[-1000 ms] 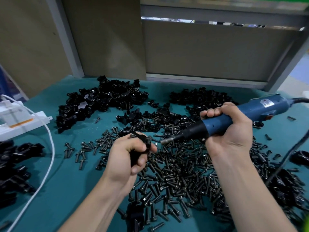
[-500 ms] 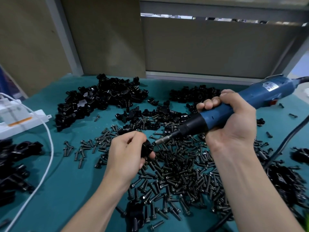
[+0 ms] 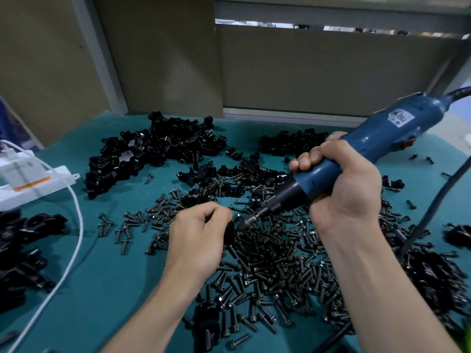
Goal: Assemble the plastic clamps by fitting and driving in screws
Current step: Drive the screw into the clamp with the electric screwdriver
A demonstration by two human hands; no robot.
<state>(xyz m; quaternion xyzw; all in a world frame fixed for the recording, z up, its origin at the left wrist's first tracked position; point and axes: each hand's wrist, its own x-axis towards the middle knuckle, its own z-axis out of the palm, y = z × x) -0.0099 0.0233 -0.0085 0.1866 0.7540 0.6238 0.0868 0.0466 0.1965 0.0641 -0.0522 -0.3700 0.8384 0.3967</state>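
- left fingers curled tight, pinching a small black plastic clamp; the left hand hides most of it, only an edge shows on the thumb side.
- the clamp is held just above the pile of dark flanged screws, open side toward the tool, likely so the screw head faces the bit.
- right fingers wrapped fully round the blue corded electric screwdriver; the right hand grips low by the black collar, probably to steady the tip.
- metal bit slants down-left, tip just beside the clamp; whether it touches a screw can't be told.
- judged step: lining the bit up to drive a screw into the held clamp.
- screws lie loose on the teal mat, close to both hands for quick grabs.
- heap of black clamp parts at the back.
- white cable and white power strip off to the left.
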